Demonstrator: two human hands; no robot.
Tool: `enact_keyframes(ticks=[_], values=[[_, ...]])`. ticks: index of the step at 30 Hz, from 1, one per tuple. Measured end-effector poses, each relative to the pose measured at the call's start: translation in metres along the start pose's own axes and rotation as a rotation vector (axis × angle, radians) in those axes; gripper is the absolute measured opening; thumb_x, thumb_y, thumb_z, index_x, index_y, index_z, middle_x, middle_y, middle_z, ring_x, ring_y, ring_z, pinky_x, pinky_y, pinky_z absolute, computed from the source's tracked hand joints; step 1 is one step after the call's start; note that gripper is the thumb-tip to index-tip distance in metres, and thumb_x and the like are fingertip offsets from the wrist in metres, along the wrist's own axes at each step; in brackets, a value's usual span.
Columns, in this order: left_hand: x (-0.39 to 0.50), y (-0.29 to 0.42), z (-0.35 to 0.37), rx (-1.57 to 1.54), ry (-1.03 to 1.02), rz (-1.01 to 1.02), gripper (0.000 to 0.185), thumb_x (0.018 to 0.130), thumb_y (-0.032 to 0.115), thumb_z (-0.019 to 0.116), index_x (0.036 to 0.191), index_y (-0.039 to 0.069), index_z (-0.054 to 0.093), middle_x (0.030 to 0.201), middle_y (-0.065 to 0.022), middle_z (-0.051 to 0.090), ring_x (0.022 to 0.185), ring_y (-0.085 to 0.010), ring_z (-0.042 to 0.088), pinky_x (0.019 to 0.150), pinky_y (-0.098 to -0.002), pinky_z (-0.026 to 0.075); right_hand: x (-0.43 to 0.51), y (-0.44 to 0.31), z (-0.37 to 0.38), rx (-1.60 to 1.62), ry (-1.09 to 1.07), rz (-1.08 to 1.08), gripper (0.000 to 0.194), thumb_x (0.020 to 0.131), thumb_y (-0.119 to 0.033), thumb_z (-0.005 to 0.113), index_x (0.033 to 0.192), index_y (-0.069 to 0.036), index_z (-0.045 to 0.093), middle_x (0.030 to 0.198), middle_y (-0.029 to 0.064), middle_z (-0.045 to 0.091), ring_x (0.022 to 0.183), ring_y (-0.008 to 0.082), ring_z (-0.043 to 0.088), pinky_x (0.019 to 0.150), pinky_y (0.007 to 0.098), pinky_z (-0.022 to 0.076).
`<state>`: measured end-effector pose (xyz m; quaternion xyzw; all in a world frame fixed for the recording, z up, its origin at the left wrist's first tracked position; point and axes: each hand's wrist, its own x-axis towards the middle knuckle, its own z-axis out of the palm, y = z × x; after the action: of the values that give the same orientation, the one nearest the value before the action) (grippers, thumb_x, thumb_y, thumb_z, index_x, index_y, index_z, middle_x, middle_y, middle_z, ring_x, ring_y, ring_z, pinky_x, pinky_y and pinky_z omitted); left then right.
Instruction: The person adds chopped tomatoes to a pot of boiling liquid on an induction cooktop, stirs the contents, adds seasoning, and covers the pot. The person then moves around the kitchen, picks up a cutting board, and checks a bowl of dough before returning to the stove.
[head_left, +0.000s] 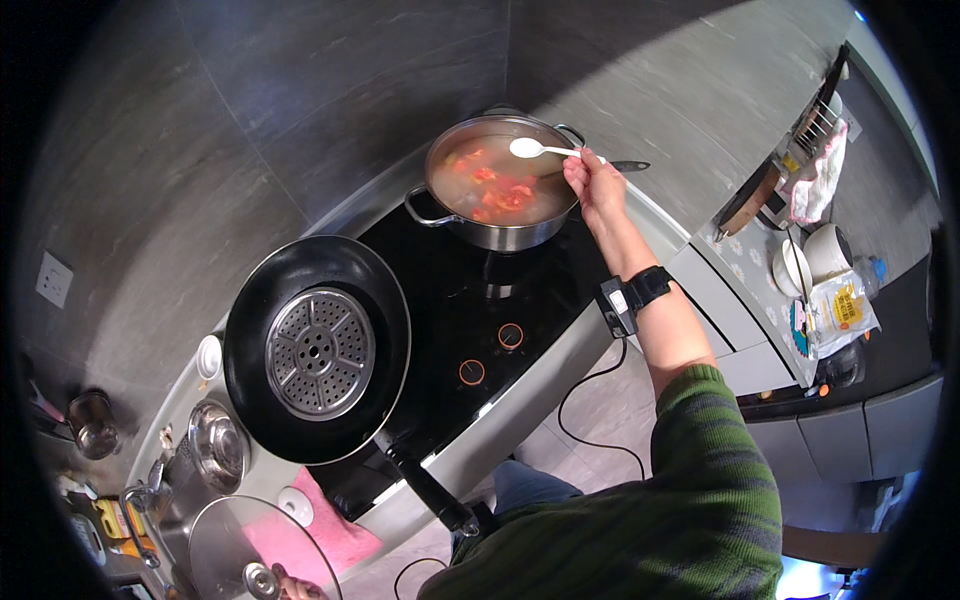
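Observation:
My right hand grips the handle of a small white spoon and holds it over the pot. The steel pot stands at the back of the black cooktop and contains cloudy soup with red pieces, which look like tomato. A utensil handle sticks out past the pot's right rim, partly behind my hand. At the bottom left, my left hand is at the knob of a clear glass lid, fingers around it. The picture's lower edge cuts off part of that hand.
A black frying pan with a perforated steel steamer plate sits left of the pot, its handle jutting over the front edge. Farther left are a steel bowl, pink cloth and faucet. White bowls stand right.

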<state>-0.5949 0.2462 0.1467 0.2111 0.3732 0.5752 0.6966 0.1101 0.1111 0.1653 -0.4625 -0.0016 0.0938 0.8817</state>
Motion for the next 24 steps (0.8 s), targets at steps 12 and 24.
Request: enact_keyframes(ticks=[12, 24], values=[[0.000, -0.006, 0.023, -0.199, -0.006, -0.080, 0.024, 0.085, 0.003, 0.046, 0.105, -0.008, 0.049, 0.066, -0.0026, 0.042, 0.045, -0.0081, 0.034, 0.043, -0.0217, 0.033, 0.020, 0.014, -0.002, -0.095, 0.037, 0.001, 0.018, 0.092, -0.012, 0.052, 0.094, 0.005, 0.058, 0.077, 0.0117, 0.064, 0.063, 0.0158, 0.064, 0.057, 0.0237, 0.0568], [-0.008, -0.011, 0.051, -0.218, 0.034, -0.098, 0.018, 0.088, 0.009, 0.046, 0.100, -0.004, 0.049, 0.072, -0.0044, 0.044, 0.046, -0.0081, 0.033, 0.041, -0.0215, 0.031, 0.019, 0.008, -0.002, -0.113, 0.009, -0.041, 0.017, 0.091, -0.009, 0.053, 0.092, 0.008, 0.056, 0.077, 0.0152, 0.063, 0.061, 0.0176, 0.064, 0.054, 0.0245, 0.0568]])
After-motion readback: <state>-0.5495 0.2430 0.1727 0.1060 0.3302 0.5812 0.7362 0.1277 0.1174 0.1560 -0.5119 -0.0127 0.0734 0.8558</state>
